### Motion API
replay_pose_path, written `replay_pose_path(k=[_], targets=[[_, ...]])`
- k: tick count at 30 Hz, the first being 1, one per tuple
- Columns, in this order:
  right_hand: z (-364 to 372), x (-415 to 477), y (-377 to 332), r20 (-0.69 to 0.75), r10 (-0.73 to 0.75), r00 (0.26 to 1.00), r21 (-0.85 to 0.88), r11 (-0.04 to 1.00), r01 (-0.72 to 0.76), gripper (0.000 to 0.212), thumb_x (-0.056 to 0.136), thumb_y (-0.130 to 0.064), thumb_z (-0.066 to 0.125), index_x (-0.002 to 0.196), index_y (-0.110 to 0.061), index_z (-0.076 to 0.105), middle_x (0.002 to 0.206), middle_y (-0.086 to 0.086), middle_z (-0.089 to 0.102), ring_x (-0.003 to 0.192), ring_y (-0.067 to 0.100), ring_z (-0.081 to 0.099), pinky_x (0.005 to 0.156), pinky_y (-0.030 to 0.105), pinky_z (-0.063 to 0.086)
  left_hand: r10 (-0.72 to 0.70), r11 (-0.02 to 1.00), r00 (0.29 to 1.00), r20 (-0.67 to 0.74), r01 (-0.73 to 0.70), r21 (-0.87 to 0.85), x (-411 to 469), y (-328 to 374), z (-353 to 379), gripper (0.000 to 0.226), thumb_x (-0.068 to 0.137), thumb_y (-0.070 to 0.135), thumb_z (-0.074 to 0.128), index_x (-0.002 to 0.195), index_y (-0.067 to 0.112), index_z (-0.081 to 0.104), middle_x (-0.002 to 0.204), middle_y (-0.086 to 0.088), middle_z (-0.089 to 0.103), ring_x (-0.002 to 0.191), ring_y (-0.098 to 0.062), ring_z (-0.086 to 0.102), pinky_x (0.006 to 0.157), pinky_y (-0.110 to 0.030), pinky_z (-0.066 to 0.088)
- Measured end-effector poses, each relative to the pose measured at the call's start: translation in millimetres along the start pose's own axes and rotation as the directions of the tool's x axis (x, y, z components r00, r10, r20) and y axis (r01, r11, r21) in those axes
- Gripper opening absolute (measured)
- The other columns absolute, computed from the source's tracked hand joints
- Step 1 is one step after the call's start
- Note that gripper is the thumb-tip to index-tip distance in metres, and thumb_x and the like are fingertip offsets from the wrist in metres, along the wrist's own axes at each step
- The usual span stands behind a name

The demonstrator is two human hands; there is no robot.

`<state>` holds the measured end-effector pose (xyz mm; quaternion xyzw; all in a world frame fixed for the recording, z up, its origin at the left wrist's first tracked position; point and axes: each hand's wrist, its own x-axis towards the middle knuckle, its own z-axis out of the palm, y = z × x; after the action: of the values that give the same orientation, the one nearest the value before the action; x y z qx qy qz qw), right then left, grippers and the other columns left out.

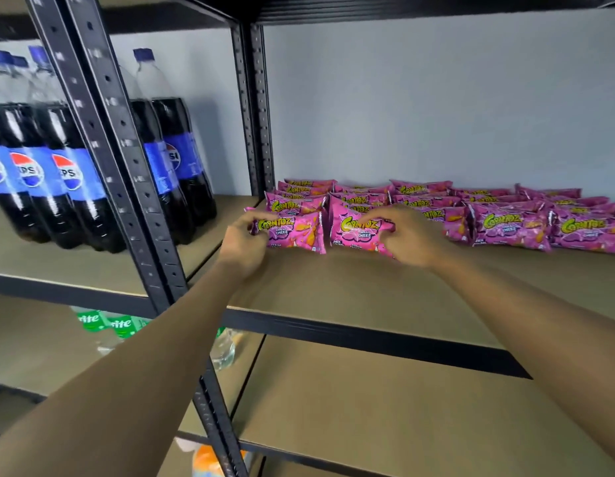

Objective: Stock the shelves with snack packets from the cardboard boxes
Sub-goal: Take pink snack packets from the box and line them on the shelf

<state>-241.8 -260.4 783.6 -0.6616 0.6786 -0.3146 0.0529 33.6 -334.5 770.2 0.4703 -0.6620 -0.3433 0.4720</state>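
Fingers of the left hand (pixel 245 241) are pinching one pink foil snack packet (pixel 295 234), the right hand (pixel 411 237) a second packet (pixel 357 232), near the tan board shelf's (pixel 333 287) left edge; pale grey wall (pixel 436 98) behind.

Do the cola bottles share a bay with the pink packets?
No, the cola bottles stand left of the post, the pink packets right of it.

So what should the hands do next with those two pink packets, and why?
Probably let go and pull back. The left hand grips the left packet and the right hand grips the right packet. Both seem to sit on the shelf already, roughly in line with the front row beside them.
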Motion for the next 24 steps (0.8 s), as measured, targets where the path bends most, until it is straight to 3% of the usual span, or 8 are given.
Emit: replay_pose_path(k=[3,6,9,11,13,16,20,24], targets=[[9.1,6.6,-1.6,-0.071,0.036,0.997,-0.025,0.999,-0.038,0.059,0.075,-0.024,0.041,0.097,-0.077,0.052,0.136,-0.007,0.056,0.103,0.025,0.054,0.099,0.055,0.042,0.025,0.999,0.999,-0.029,-0.024,0.029,18.1,-5.0,10.2,0.042,0.094,-0.001,0.051,0.094,0.038,0.067,0.098,0.006,0.064,0.055,-0.011,0.045,0.048,-0.019,0.038],[18.8,8.1,-4.7,-0.148,0.102,0.984,-0.076,0.991,-0.114,0.054,0.089,-0.014,0.047,0.113,-0.060,0.061,0.138,-0.015,0.052,0.126,0.026,0.038,0.102,0.049,0.028,0.028,0.998,0.999,-0.029,-0.027,0.052,31.5,-8.1,19.6,0.042,0.095,-0.002,0.048,0.096,0.036,0.066,0.090,0.000,0.061,0.058,-0.015,0.046,0.050,-0.024,0.039],[32.9,6.7,-4.0,-0.224,0.097,0.970,-0.095,0.988,-0.120,0.053,0.092,-0.009,0.049,0.115,-0.054,0.064,0.135,-0.016,0.051,0.124,0.021,0.032,0.091,0.043,0.025,0.015,0.997,0.999,-0.037,-0.013,0.077,40.5,-15.0,25.6,0.040,0.091,0.000,0.052,0.091,0.038,0.062,0.087,0.000,0.061,0.058,-0.017,0.048,0.054,-0.028,0.041],[42.8,6.5,0.1,-0.289,0.078,0.954,-0.093,0.990,-0.109,0.052,0.092,-0.008,0.051,0.114,-0.053,0.066,0.134,-0.015,0.049,0.124,0.021,0.033,0.087,0.040,0.024,0.035,0.997,0.999,-0.034,-0.032,0.064,41.1,-18.2,26.1,0.027,0.087,0.010,0.064,0.089,0.037,0.060,0.082,0.003,0.060,0.055,-0.013,0.045,0.055,-0.025,0.039],[50.4,8.3,4.1,-0.352,0.064,0.934,-0.073,0.993,-0.095,0.049,0.090,-0.008,0.055,0.113,-0.049,0.069,0.137,-0.007,0.046,0.125,0.025,0.034,0.091,0.041,0.030,0.081,0.995,0.996,-0.033,-0.078,0.064,39.9,-20.8,24.8,0.024,0.080,0.023,0.077,0.091,0.036,0.059,0.093,0.007,0.061,0.067,-0.010,0.051,0.062,-0.025,0.041],[54.4,11.5,9.0,-0.429,0.017,0.903,-0.013,1.000,-0.025,0.045,0.085,-0.004,0.061,0.108,-0.039,0.075,0.139,0.009,0.045,0.123,0.035,0.041,0.098,0.047,0.041,0.090,0.988,0.995,-0.041,-0.084,0.128,40.2,-22.8,25.6,0.027,0.080,0.028,0.078,0.093,0.036,0.055,0.109,0.004,0.060,0.087,-0.014,0.058,0.070,-0.025,0.041],[53.7,11.6,10.8,-0.441,-0.035,0.897,0.018,0.999,0.047,0.040,0.083,0.000,0.065,0.105,-0.031,0.076,0.142,0.014,0.041,0.124,0.034,0.044,0.100,0.043,0.043,0.059,0.972,0.997,-0.045,-0.047,0.231,41.7,-25.0,29.7,0.024,0.087,0.029,0.073,0.094,0.036,0.051,0.116,-0.006,0.059,0.075,-0.001,0.054,0.068,-0.024,0.038],[53.6,9.7,8.4,-0.457,0.055,0.888,-0.008,0.998,-0.066,0.036,0.086,-0.010,0.068,0.105,-0.040,0.074,0.145,0.006,0.038,0.128,0.034,0.039,0.093,0.048,0.038,0.050,0.975,0.997,-0.050,-0.038,0.219,43.8,-27.5,30.3,0.021,0.085,0.029,0.074,0.092,0.035,0.056,0.119,-0.010,0.059,0.072,0.006,0.056,0.069,-0.019,0.040]])
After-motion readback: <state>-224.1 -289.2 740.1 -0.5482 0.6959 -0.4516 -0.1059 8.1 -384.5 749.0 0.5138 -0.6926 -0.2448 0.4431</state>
